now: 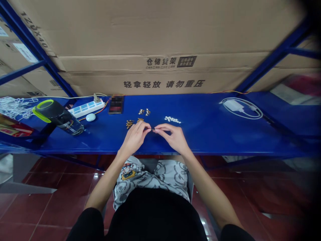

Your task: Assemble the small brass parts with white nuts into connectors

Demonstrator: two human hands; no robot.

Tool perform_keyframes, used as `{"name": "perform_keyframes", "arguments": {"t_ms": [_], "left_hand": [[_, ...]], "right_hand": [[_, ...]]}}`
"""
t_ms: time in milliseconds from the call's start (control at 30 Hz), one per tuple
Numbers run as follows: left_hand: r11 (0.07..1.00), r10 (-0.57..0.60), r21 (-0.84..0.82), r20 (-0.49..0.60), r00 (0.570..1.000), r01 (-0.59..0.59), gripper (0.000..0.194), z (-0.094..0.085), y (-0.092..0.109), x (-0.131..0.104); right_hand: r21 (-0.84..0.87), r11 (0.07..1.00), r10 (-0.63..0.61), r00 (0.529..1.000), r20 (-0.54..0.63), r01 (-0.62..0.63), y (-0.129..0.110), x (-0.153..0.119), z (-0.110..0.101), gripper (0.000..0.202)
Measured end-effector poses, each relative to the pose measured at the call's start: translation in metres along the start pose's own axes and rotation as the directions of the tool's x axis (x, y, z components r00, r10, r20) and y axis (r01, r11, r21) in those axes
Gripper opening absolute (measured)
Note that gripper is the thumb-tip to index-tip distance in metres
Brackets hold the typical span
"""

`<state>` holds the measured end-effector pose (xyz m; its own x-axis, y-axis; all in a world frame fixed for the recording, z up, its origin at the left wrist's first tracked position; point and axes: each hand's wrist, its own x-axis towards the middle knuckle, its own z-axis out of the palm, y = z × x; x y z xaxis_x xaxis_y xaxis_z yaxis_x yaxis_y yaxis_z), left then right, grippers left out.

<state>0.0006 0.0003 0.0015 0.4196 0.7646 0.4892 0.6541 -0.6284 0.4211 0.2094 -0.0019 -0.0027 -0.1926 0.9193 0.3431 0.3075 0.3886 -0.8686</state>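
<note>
Over the front part of the blue tabletop, my left hand (135,136) and my right hand (175,135) meet at the fingertips. Both are closed in a pinch on one small, thin, dark screw-like piece (152,129); its ends are hidden by the fingers. Just beyond my left hand lie loose brass-coloured screws (129,124), with a few more (140,119) partly behind the fingers. Small white plastic pieces (172,119) lie in a loose group past my right hand. Farther back are two little clusters of brass pieces with white parts on them (144,112).
At left on the blue table (200,134) are a dark bottle (61,117), a white power strip (87,107), a pale round object (90,117) and a dark box (116,104). A white charger with coiled cable (237,106) lies right. Large cardboard (160,40) stands behind.
</note>
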Motion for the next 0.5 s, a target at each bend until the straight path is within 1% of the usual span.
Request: {"name": "perform_keyframes", "arguments": {"t_ms": [100,267,500], "left_hand": [[1.0,0.0,-0.008,-0.007,1.0,0.0,0.01,0.0002,0.0003,-0.0002],[0.999,0.016,-0.039,0.0,1.0,-0.016,0.01,0.0006,0.0,-0.001],[0.998,0.036,-0.054,0.01,0.999,-0.036,0.011,-0.0002,0.0006,-0.0006]], "right_hand": [[0.017,1.0,0.016,1.0,-0.008,-0.016,-0.0007,0.0003,0.0002,0.022],[0.085,0.996,0.038,0.999,0.02,-0.039,0.0013,0.0001,0.0,0.024],[0.044,0.999,0.022,0.999,0.029,-0.023,0.0046,0.0004,0.0,0.025]]}}
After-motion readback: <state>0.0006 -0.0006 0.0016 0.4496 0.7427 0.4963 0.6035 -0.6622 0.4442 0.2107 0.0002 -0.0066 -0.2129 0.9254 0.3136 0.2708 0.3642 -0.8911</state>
